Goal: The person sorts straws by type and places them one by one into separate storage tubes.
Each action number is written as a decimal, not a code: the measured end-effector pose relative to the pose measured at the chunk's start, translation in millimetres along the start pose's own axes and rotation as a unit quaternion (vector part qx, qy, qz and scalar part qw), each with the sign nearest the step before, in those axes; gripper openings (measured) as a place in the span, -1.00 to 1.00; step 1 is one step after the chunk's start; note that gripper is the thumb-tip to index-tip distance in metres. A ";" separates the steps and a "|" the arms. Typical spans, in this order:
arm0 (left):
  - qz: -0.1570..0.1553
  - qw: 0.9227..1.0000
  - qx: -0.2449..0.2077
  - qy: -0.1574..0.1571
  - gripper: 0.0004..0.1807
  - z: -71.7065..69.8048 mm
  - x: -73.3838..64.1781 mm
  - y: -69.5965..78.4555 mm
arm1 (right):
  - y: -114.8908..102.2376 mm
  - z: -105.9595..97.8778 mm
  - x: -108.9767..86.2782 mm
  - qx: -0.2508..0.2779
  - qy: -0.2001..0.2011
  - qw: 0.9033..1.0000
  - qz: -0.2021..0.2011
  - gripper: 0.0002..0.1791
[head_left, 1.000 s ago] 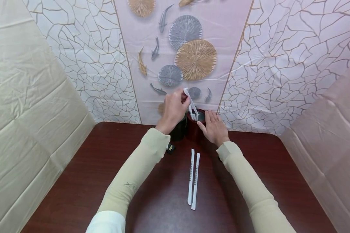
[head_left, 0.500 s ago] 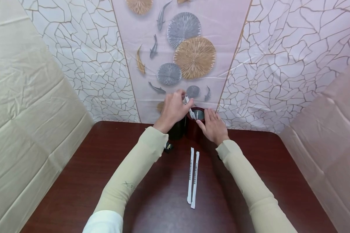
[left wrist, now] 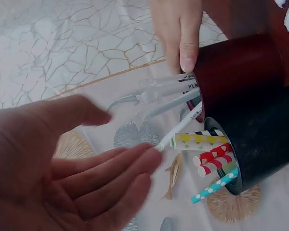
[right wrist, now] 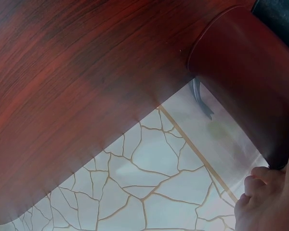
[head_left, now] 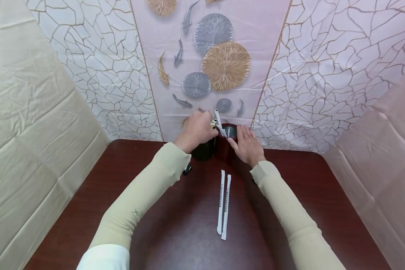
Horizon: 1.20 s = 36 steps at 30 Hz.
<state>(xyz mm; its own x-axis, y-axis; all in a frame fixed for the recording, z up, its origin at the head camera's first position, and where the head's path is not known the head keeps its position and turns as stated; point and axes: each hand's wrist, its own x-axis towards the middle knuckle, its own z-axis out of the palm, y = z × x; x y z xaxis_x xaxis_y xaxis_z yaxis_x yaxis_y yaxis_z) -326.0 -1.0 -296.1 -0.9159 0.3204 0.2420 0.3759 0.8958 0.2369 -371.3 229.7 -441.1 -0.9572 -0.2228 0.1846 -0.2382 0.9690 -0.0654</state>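
Observation:
My left hand (head_left: pixel 197 129) is over the black cup (head_left: pixel 203 152), its fingers relaxed and apart. In the left wrist view it holds nothing; a fingertip overlaps a white-wrapped straw (left wrist: pixel 180 126), and I cannot tell whether they touch. That straw leans out of the dark red cup (left wrist: pixel 245 72) with several other wrapped straws (left wrist: pixel 166 92). Paper straws (left wrist: pixel 214 166) in yellow, red and dotted blue stick out of the black cup. My right hand (head_left: pixel 247 146) rests on the red cup's rim, fingers straight along its right side, thumb at the front.
Two wrapped straws, one on the left (head_left: pixel 221 202) and one on the right (head_left: pixel 226 208), lie side by side on the dark wood table (head_left: pixel 175 225). A patterned cloth wall (head_left: pixel 283 123) stands close behind the cups. Beige cloth hangs at both sides.
The left hand has let go of the white-wrapped straw, which now leans in the red cup, and has moved left and down over the black cup. The right hand stays on the rim.

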 end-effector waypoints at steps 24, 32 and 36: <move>0.035 0.976 0.002 -0.215 -0.74 74.1 -26.5 -4.8 | -0.1 1.3 0.6 -0.003 0.000 1.000 0.005 -0.06; 0.024 0.970 -0.035 -0.239 -0.73 104.2 -31.6 -3.9 | 0.3 2.4 0.8 -0.005 0.005 1.000 0.005 -0.06; 0.018 0.969 -0.055 -0.240 -0.73 118.1 -33.3 -4.0 | -0.5 2.3 0.9 -0.008 0.007 1.000 0.003 -0.06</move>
<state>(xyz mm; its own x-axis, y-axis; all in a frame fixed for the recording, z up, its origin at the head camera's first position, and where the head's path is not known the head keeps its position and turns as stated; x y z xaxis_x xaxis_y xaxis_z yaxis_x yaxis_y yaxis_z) -313.6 21.1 -416.2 -0.8523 0.4805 -0.2066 0.3974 0.8518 0.3414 -372.5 228.8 -443.1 -0.9563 -0.2152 0.1980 -0.2293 0.9720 -0.0513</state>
